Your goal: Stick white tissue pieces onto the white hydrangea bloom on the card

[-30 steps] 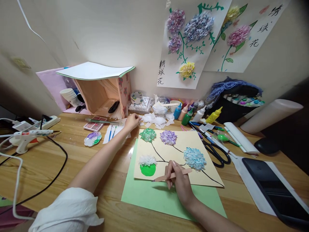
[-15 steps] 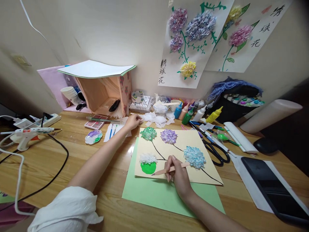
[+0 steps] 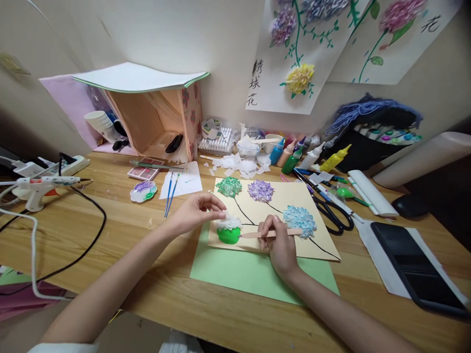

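Note:
My left hand (image 3: 198, 212) is at the left edge of the cream card (image 3: 274, 247), thumb and fingers pinched by the white paper tuft (image 3: 228, 220). Whatever small thing sits in the pinch, I cannot make it out against the tuft. Below the tuft shows a patch of wet-looking green paint (image 3: 228, 236). In my right hand (image 3: 277, 240) is a wooden pencil (image 3: 253, 235), its dark tip at the green patch's right edge. The card also bears a green flower (image 3: 228, 187), a purple one (image 3: 261, 190) and a blue one (image 3: 299, 221), joined to drawn black stems.
Under the card lies a green sheet (image 3: 257, 282). White paper scraps (image 3: 235, 164) and paint bottles (image 3: 294, 159) stand behind it. Scissors (image 3: 336, 215) and a phone (image 3: 415, 269) are on the right; a paint palette (image 3: 143, 191), brushes (image 3: 170, 196) and glue gun (image 3: 40, 189) on the left.
My left hand has come from the white paper scraps toward me, to the white tuft. The pencil tip has shifted slightly up and right over the green patch. The view has tilted down.

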### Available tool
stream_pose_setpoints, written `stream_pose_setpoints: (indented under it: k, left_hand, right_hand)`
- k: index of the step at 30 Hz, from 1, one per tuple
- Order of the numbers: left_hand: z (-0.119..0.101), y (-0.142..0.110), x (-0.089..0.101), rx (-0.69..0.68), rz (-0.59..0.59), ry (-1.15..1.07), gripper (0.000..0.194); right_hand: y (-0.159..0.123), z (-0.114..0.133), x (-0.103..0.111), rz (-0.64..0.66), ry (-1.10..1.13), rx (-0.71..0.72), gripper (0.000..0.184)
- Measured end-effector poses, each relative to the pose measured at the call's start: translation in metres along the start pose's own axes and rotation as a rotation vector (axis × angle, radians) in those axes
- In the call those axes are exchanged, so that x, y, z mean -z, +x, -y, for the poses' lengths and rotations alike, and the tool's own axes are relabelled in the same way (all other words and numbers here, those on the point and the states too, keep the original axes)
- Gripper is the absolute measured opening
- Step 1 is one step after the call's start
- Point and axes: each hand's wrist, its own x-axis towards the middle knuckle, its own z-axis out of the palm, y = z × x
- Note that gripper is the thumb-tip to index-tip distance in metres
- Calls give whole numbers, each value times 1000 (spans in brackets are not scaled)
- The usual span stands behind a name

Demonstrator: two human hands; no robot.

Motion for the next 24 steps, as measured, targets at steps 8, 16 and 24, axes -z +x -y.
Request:
stream_pose_setpoints:
  k: [8, 16, 24]
  left_hand:
    - [25, -17, -24, 40, -40, -100, 35]
    - [22, -22, -33, 29, -39, -242, 37]
    - [24, -25, -33, -38, -48, -18, 24]
  right_hand:
    - [1, 13, -8, 125, -296, 361, 16]
    - [-10, 2, -17, 305, -368, 393, 13]
    - [-11, 0, -9, 311, -418, 369, 16]
